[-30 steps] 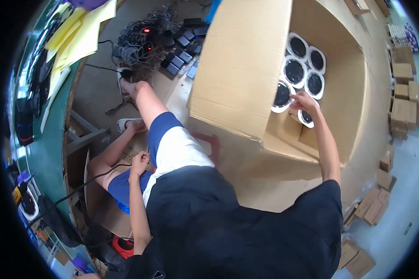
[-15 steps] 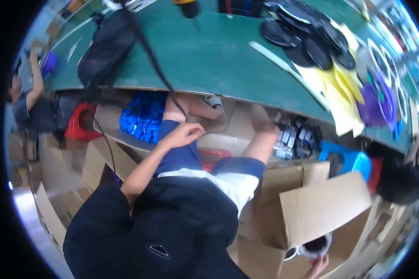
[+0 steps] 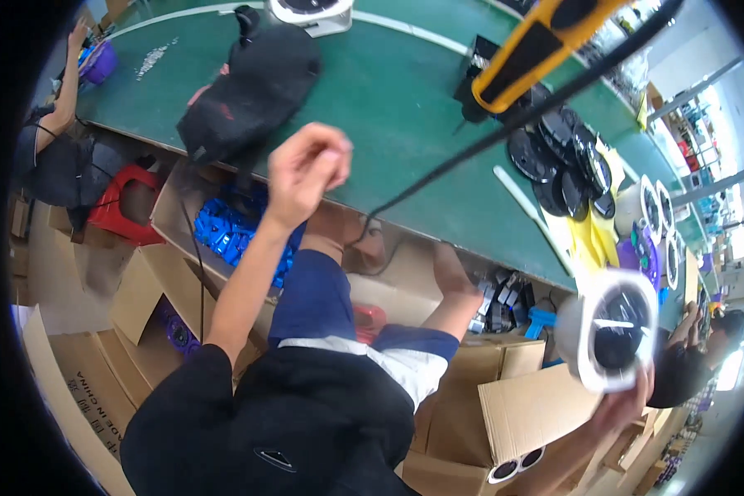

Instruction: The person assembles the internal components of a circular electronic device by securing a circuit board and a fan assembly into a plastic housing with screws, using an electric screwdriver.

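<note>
By the bench (image 3: 393, 99), the raised left hand (image 3: 306, 174) curls, finger closure unclear; right-hand fingers (image 3: 641, 385) grip a white housing (image 3: 610, 331).

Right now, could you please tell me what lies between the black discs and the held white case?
Yellow sheets lie between the black discs and the white case in the head view.

A green workbench (image 3: 388, 107) spans the brightly lit room (image 3: 736, 107), 1 red stool (image 3: 112, 217) near its edge.
</note>
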